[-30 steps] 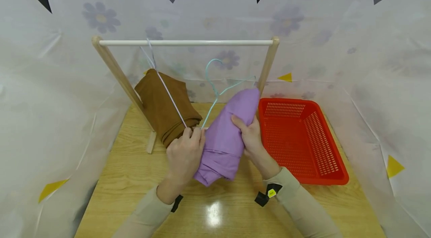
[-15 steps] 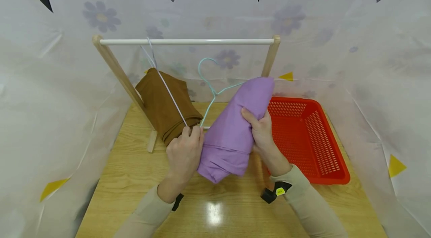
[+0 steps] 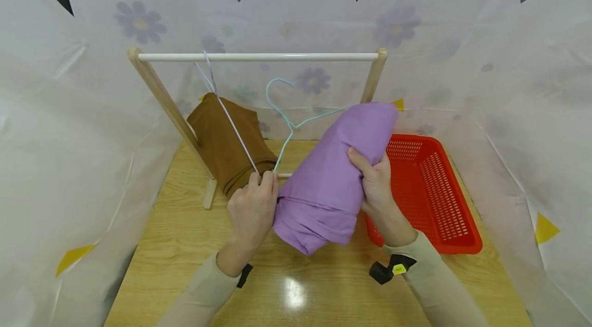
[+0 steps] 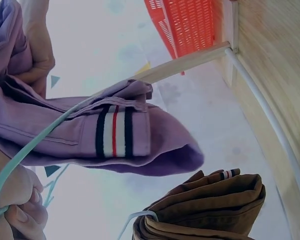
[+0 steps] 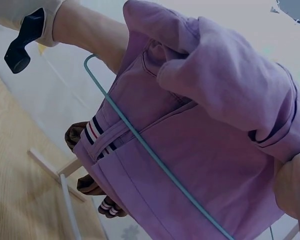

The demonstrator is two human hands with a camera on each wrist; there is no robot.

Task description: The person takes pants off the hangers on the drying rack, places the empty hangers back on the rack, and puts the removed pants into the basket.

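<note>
In the head view, my left hand (image 3: 252, 206) grips the left corner of a light-blue wire hanger (image 3: 289, 124), whose hook stands free below the rail. My right hand (image 3: 376, 183) holds folded purple trousers (image 3: 324, 178), thumb on top and fingers hidden beneath. The trousers cover the hanger's right part. In the right wrist view, the hanger's bar (image 5: 155, 157) runs across the underside of the trousers (image 5: 210, 140). A striped band (image 4: 114, 131) shows on them in the left wrist view. Brown folded trousers (image 3: 231, 137) hang on a pale lilac hanger (image 3: 235, 130), left of the purple ones.
A wooden rack with a white rail (image 3: 287, 57) stands at the back of the wood-grain table (image 3: 185, 260). To the right sits a red perforated basket (image 3: 432, 198), partly behind my right hand. Pale flowered sheeting (image 3: 296, 13) surrounds the table.
My right hand has moved right, taking the purple trousers with it and covering more of the basket. The light-blue hanger's hook has tilted left. My left hand stays nearly in place.
</note>
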